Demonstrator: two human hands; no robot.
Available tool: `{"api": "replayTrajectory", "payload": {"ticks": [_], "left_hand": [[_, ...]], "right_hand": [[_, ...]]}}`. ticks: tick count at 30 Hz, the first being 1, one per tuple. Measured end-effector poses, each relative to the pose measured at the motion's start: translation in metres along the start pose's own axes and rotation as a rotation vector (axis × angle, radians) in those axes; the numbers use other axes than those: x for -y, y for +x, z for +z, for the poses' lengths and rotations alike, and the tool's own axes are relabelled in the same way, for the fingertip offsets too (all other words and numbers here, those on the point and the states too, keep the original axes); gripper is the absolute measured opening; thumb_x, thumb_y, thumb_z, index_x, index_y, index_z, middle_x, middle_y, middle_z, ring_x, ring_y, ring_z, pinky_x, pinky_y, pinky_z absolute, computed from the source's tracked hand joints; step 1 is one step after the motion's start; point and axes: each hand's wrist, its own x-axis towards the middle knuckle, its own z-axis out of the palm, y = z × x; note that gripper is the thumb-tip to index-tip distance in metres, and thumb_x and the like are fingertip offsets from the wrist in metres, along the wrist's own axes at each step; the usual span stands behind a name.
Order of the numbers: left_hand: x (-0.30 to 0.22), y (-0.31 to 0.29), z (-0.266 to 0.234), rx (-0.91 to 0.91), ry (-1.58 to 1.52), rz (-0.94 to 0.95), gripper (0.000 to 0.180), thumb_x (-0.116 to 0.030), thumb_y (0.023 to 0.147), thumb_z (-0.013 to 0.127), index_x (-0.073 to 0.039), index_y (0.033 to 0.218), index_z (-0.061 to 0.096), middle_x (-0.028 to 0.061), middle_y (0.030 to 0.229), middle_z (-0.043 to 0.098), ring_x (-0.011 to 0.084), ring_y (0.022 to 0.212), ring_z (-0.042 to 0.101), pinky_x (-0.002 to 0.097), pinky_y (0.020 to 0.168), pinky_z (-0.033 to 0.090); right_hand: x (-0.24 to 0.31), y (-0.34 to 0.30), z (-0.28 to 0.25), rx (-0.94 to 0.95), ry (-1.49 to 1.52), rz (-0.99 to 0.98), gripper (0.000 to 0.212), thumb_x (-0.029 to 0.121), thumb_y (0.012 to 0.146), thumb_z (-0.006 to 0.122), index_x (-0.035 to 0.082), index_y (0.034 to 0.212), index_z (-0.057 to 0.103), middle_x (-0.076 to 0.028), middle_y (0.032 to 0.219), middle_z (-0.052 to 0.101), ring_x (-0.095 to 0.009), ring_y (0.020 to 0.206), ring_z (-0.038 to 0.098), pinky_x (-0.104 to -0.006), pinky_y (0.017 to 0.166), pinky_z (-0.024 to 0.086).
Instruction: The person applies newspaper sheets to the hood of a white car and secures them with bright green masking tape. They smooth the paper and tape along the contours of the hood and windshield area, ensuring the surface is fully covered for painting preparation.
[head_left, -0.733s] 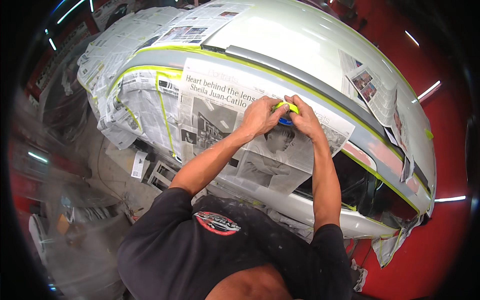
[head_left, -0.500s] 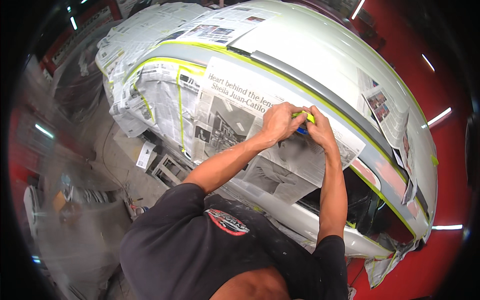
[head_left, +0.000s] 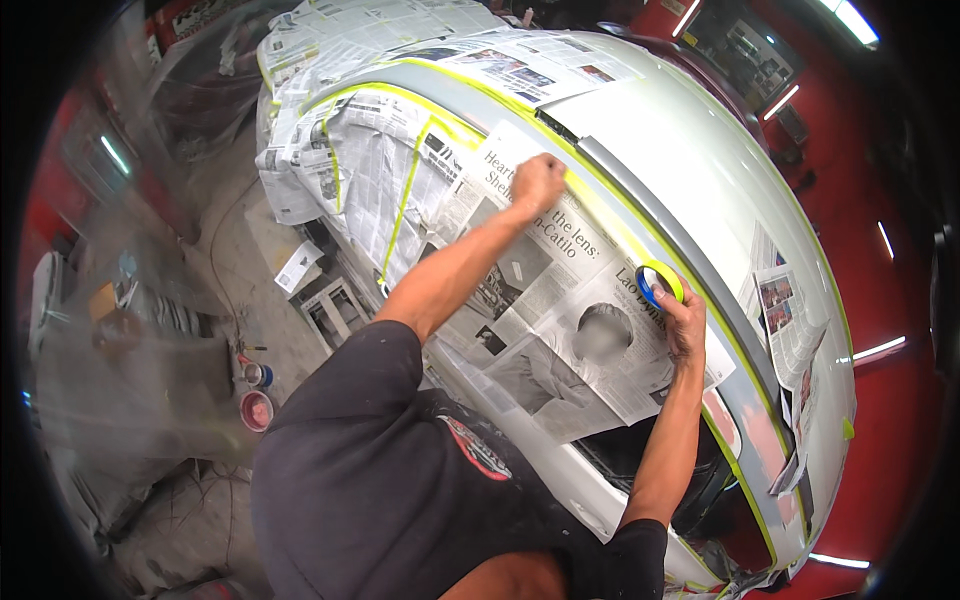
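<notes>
A sheet of newspaper hangs over the side windows of a white car, its upper edge along the grey roof frame. My right hand grips a roll of yellow-green masking tape with a blue core, over the sheet's right part. A blurred strip of masking tape stretches from the roll up to my left hand. That hand is closed on the strip's end, near the sheet's upper left corner. The exact fingertip pinch is too blurred to make out.
Taped newspaper covers the car's front and windscreen side. A loose folded newspaper lies on the white roof at the right. Plastic-draped items and a tub with pink contents stand on the floor at left.
My hands were together at the sheet's upper edge and have moved apart. The left went up and left with the tape end; the right came lower with the roll. The view has shifted.
</notes>
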Motion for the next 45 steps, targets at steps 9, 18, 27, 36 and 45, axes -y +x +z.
{"api": "replayTrajectory", "payload": {"ticks": [9,18,27,36,45], "left_hand": [[0.071,0.130,-0.079,0.223,-0.411,-0.076,0.023,-0.020,0.095,0.068,0.001,0.106,0.066,0.0067,0.095,0.066,0.0113,0.076,0.066,0.0217,0.066,0.059],[0.050,0.135,-0.072,0.122,0.046,-0.077,0.018,-0.019,0.088,0.075,-0.004,0.099,0.076,0.0068,0.076,0.073,0.0127,0.058,0.068,0.0259,0.056,0.057],[0.057,0.146,-0.074,0.208,-0.193,-0.193,0.020,-0.017,0.088,0.075,-0.001,0.099,0.075,0.0083,0.078,0.072,0.0109,0.059,0.066,0.0241,0.055,0.058],[0.046,0.134,-0.072,0.096,0.226,-0.040,0.016,-0.027,0.083,0.075,-0.014,0.091,0.080,0.0091,0.082,0.076,0.0215,0.073,0.073,0.0348,0.078,0.057],[0.052,0.105,-0.063,-0.205,0.417,0.272,0.037,-0.032,0.086,0.071,-0.003,0.109,0.067,0.0119,0.109,0.068,0.0305,0.116,0.059,0.0478,0.102,0.044]], "right_hand": [[-0.015,0.007,-0.019,-0.097,0.255,0.005,0.041,0.010,0.089,0.069,-0.004,0.127,0.061,-0.017,0.126,0.063,-0.028,0.119,0.060,-0.0433,0.103,0.048],[-0.015,0.010,-0.022,-0.132,0.319,0.005,0.040,0.013,0.095,0.063,-0.002,0.132,0.055,-0.020,0.131,0.058,-0.034,0.120,0.059,-0.0470,0.101,0.050],[-0.017,0.010,-0.019,-0.147,0.309,-0.014,0.043,0.012,0.095,0.063,-0.003,0.134,0.052,-0.021,0.133,0.055,-0.035,0.120,0.059,-0.0459,0.101,0.050],[-0.020,0.010,-0.020,-0.164,0.304,-0.017,0.040,0.012,0.095,0.063,-0.003,0.132,0.054,-0.020,0.130,0.057,-0.034,0.118,0.060,-0.0461,0.100,0.051],[-0.022,0.011,-0.023,-0.174,0.387,-0.025,0.037,0.019,0.098,0.061,-0.003,0.127,0.055,-0.022,0.127,0.059,-0.035,0.116,0.061,-0.0484,0.098,0.052]]}}
